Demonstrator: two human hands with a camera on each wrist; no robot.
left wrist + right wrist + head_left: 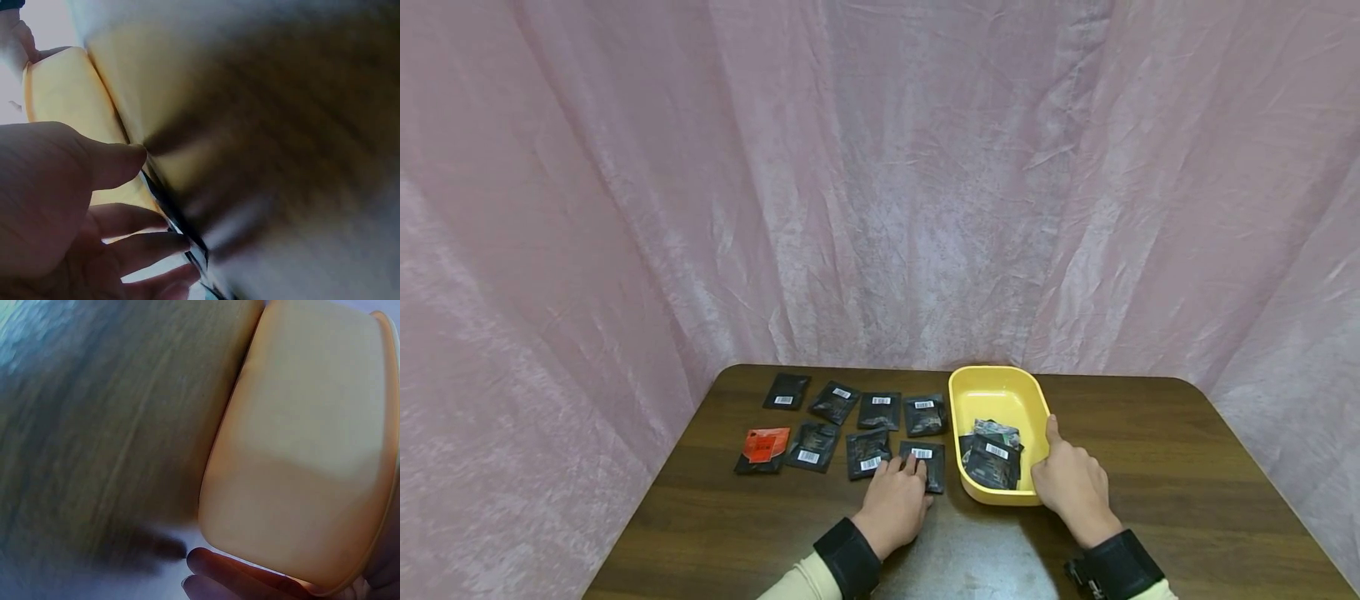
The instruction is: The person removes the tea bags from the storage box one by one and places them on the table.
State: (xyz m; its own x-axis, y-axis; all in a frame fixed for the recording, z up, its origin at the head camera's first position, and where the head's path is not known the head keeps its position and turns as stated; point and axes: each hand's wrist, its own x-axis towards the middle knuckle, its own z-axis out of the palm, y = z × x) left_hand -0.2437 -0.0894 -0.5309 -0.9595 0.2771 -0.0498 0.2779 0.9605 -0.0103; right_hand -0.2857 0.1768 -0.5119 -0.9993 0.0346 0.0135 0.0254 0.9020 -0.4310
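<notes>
Black sachets with white barcode labels lie in two rows on the wooden table. My left hand reaches over the front row with fingertips on its rightmost sachet. In the left wrist view, the loosely spread fingers meet the thin dark edge of a sachet, and the thumb touches the table. A yellow plastic basin stands just right of the rows, with several sachets piled at its near end. My right hand grips its right side, fingers against the outer wall.
At the left end of the front row, an orange-topped sachet lies beside the black ones. The back row runs close to the table's far edge. A pink velvet curtain hangs behind the table.
</notes>
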